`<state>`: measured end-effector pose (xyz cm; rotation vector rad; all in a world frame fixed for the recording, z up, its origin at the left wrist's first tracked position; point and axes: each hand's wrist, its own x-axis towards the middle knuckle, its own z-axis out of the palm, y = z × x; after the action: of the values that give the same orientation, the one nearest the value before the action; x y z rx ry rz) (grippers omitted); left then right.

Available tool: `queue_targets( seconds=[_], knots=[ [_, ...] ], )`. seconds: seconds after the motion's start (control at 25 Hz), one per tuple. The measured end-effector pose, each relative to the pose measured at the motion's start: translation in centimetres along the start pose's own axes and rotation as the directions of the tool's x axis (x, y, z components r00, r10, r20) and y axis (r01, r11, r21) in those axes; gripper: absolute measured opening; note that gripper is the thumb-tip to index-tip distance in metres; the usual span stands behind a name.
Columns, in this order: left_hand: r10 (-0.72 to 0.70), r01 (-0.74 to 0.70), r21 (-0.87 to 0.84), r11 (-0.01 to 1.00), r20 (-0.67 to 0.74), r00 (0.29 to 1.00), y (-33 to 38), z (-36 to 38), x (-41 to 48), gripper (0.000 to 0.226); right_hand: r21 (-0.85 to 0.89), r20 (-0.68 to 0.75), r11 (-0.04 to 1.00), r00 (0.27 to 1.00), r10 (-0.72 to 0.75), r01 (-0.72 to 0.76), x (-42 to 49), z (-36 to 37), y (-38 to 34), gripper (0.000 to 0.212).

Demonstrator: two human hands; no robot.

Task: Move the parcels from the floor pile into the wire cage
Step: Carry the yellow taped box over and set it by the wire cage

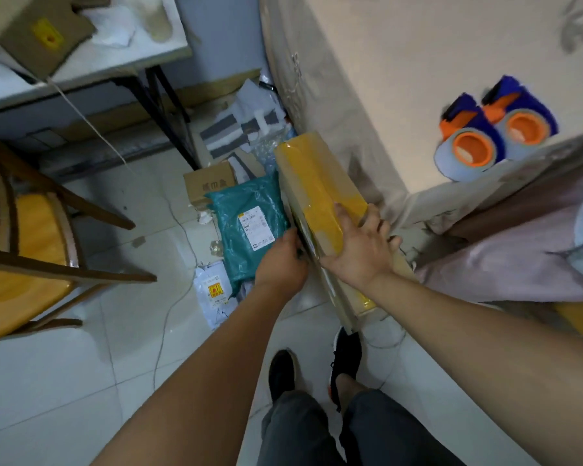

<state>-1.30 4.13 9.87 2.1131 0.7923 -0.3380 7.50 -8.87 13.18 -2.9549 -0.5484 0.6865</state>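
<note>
The left hand (pixel 281 260) grips the left edge of a long box (pixel 317 183) with curled fingers. The right hand (pixel 360 250) lies across the box's yellow-taped top, thumb on the tape and fingers hooked over the right edge. The hands are close together, with the box tilted between them and its far end pointing away.

Just left of the left hand a teal bag (pixel 246 223) lies on the floor, overlapping a white mailer (pixel 212 294) nearer the person. A small carton (pixel 209 183) sits just beyond the bag.

Far right of the hands, two tape rolls (pixel 495 129) rest on a cloth-covered surface (pixel 401 79). A chair (pixel 31 237) stands well left.
</note>
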Motion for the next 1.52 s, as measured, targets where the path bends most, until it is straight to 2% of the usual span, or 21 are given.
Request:
queue_targets(
  seconds=[0.16, 0.24, 0.48, 0.8, 1.04, 1.32, 1.52],
  knots=[
    [0.193, -0.192, 0.301, 0.934, 0.027, 0.981, 2.4, -3.9, -2.3, 0.083, 0.001, -0.031, 1.000, 0.999, -0.020, 0.020, -3.5, -3.0, -1.1, 0.108],
    [0.267, -0.275, 0.394, 0.877, 0.076, 0.961, 3.0, -5.5, -3.5, 0.087, 0.007, -0.034, 1.000, 0.999, -0.020, 0.021, -5.6, -3.9, -1.5, 0.107],
    [0.365, -0.388, 0.449, 0.805, 0.142, 0.920, 3.0, -6.9, -7.1, 0.085, 0.071, -0.051, 0.996, 0.997, 0.050, -0.046, -10.9, -5.2, -1.0, 0.107],
    [0.405, -0.459, 0.388, 0.800, 0.215, 0.889, 4.6, -3.0, -12.7, 0.092, 0.176, -0.153, 0.981, 0.982, 0.114, -0.086, -17.7, -4.9, 3.5, 0.107],
    [0.489, -0.532, 0.315, 0.786, 0.210, 0.847, 6.8, 1.0, -16.7, 0.072, 0.254, -0.180, 0.965, 0.977, 0.118, -0.070, -23.5, -3.7, 9.3, 0.098],
    [0.607, -0.696, 0.209, 0.687, 0.361, 0.708, 9.2, 6.2, -21.2, 0.060, 0.420, -0.151, 0.896, 0.962, 0.226, -0.144, -30.7, -1.1, 17.2, 0.101],
    [0.661, -0.789, 0.020, 0.614, 0.533, 0.528, 9.9, 10.4, -25.0, 0.062, 0.539, -0.088, 0.803, 0.932, 0.352, -0.253, -38.1, 1.3, 21.0, 0.098]
  ],
)
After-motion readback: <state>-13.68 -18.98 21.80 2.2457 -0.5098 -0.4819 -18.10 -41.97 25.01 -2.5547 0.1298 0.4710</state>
